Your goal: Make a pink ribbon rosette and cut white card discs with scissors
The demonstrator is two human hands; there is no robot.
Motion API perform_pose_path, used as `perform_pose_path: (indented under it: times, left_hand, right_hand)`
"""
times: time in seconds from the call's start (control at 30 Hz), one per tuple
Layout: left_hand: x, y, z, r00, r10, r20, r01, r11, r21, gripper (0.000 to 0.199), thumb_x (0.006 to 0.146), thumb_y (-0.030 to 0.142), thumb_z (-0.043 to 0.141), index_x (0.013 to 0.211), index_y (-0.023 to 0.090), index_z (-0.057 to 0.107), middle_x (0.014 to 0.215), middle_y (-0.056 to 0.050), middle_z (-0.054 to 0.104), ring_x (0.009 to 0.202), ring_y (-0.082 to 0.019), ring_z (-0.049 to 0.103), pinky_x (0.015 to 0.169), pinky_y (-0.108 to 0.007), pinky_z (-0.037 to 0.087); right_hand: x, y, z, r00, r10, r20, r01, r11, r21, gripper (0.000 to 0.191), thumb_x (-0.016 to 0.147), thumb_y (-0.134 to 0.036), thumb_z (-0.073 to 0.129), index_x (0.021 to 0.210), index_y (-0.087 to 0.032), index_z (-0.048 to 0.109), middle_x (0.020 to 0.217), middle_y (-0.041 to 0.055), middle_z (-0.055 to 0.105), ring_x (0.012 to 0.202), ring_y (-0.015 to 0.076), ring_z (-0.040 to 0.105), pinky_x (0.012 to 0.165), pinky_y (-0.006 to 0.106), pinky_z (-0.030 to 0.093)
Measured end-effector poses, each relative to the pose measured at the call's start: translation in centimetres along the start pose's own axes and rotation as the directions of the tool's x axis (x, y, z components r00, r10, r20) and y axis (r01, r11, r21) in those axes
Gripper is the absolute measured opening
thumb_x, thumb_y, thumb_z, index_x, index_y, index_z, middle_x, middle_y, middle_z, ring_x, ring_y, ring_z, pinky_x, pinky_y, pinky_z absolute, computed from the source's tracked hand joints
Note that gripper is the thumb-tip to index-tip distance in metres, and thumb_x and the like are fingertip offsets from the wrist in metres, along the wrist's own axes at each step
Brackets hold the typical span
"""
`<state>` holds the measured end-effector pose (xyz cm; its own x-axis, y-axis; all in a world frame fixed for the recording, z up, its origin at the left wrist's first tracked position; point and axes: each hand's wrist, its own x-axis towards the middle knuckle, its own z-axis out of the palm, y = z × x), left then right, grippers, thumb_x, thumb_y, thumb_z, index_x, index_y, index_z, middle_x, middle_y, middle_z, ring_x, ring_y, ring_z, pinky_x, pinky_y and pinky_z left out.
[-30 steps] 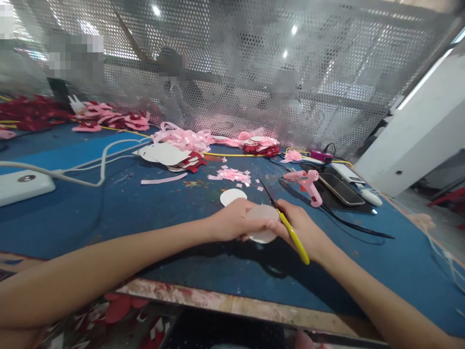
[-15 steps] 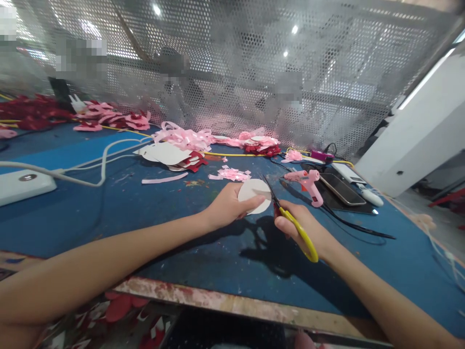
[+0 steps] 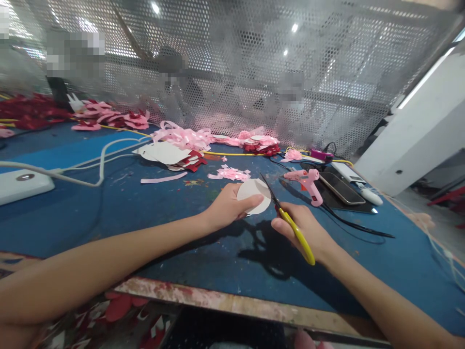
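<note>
Between the thumb and fingers of my left hand (image 3: 236,201) is a round white disc (image 3: 254,191), held above the blue table. My right hand (image 3: 300,225) grips yellow-handled scissors (image 3: 298,237), its fingers partly hidden behind the handle. The dark blades stand along the disc's right edge; I cannot tell whether they touch it. Beyond the disc lies a small heap of short pink ribbon pieces (image 3: 232,173). A pink glue gun (image 3: 307,182) rests to the right, past my right hand.
White and red cut sheets (image 3: 169,154) lie stacked at left of centre, before a pile of pink ribbon (image 3: 183,137). A phone (image 3: 341,186) rests on a dark panel at right. A white power strip (image 3: 25,184) with cables sits at left. Perforated metal sheeting (image 3: 232,68) closes off the back.
The scissors in my right hand have shifted slightly, and the blades have moved a little along the disc's edge. My left hand keeps hold of the disc, almost in place.
</note>
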<state>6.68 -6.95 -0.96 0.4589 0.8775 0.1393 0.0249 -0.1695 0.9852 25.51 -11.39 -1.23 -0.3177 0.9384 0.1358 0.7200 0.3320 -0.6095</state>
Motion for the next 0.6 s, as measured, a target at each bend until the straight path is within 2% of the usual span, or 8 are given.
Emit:
perform_pose_path:
  times: [0.17,0.33,0.43,0.53,0.6]
  left_hand:
    - [0.12,0.13,-0.32,0.996,-0.038,0.082,0.035,0.999,0.033,0.029,0.070,0.039,0.064,0.062,0.012,0.055,0.043,0.006,0.041,0.037,-0.004,0.032,0.035,-0.017,0.022]
    - [0.47,0.38,-0.79,0.992,-0.052,0.115,0.045,0.997,0.062,0.027,0.070,0.035,0.064,0.061,0.012,0.054,0.043,0.006,0.042,0.036,-0.004,0.033,0.035,-0.016,0.023]
    - [0.48,0.43,-0.60,0.996,-0.039,0.084,0.035,0.998,0.056,0.028,0.071,0.037,0.065,0.063,0.012,0.055,0.042,0.006,0.042,0.035,-0.004,0.033,0.034,-0.015,0.024]
    - [0.20,0.50,-0.20,1.000,0.014,0.013,-0.014,1.000,-0.013,0.031,0.076,0.042,0.060,0.069,0.013,0.055,0.049,0.004,0.050,0.039,-0.006,0.043,0.036,-0.015,0.034]
    - [-0.07,0.58,-0.06,1.000,0.014,0.004,-0.014,0.999,-0.040,0.031,0.079,0.044,0.057,0.073,0.014,0.055,0.052,0.003,0.053,0.040,-0.007,0.047,0.037,-0.016,0.038]
  right_hand:
    - [0.17,0.00,-0.16,0.998,-0.062,0.008,0.062,0.993,-0.105,0.053,0.076,-0.073,0.039,0.071,-0.020,0.038,0.063,-0.0005,0.048,0.055,0.0125,0.037,0.052,0.025,0.027]
    - [0.17,0.13,0.20,0.999,-0.039,-0.007,0.038,0.996,-0.086,0.053,0.080,-0.071,0.034,0.067,-0.020,0.038,0.058,-0.0021,0.044,0.053,0.0117,0.033,0.051,0.025,0.023]
    - [0.13,0.15,0.56,0.998,-0.006,-0.055,0.002,0.997,-0.076,0.051,0.081,-0.068,0.036,0.063,-0.021,0.036,0.053,-0.0033,0.040,0.051,0.0107,0.029,0.049,0.025,0.020]
    - [0.15,0.04,0.64,0.996,0.019,-0.085,-0.026,0.996,-0.089,0.051,0.081,-0.068,0.037,0.060,-0.021,0.034,0.052,-0.0035,0.038,0.050,0.0105,0.027,0.049,0.025,0.020]
    - [0.19,-0.07,0.50,0.997,0.024,-0.072,-0.030,0.996,-0.088,0.051,0.080,-0.068,0.038,0.061,-0.021,0.035,0.053,-0.0033,0.039,0.050,0.0106,0.029,0.049,0.025,0.020]
